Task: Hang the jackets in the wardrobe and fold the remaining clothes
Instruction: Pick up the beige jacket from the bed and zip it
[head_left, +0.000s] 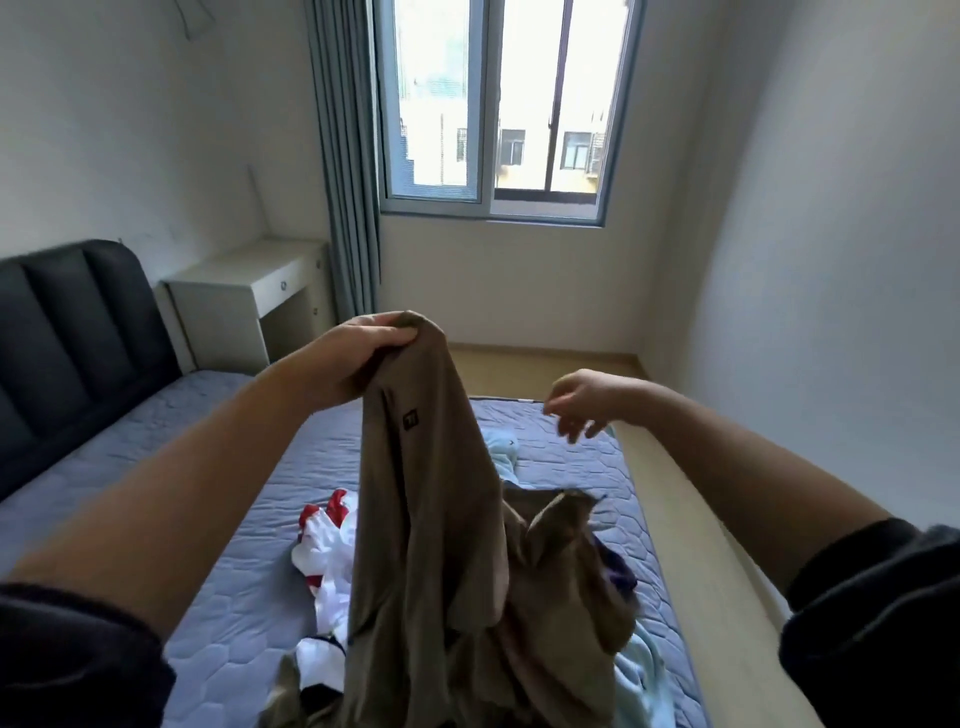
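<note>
- The tan garment (426, 493) dangles high over the bed (234, 597), likely so its shape shows: jacket or folding job?
- Soft tan cloth with a small dark patch near the top; its lower end is bunched on the heap.
- The left grip (358, 358) clutches its top edge.
- The right grip (582, 402) hovers apart, fingers loose, holding nothing.
- A white-and-red garment (324, 545) lies beneath.

A bed (234, 597) with a blue-grey quilted mattress fills the near part of the room, its dark padded headboard (78, 332) against the left wall. Just beside the headboard stands a pale counter (249, 280) with a drawer, and behind it a grey-blue curtain (348, 182) hangs left of a bright sliding window (493, 104).
</note>
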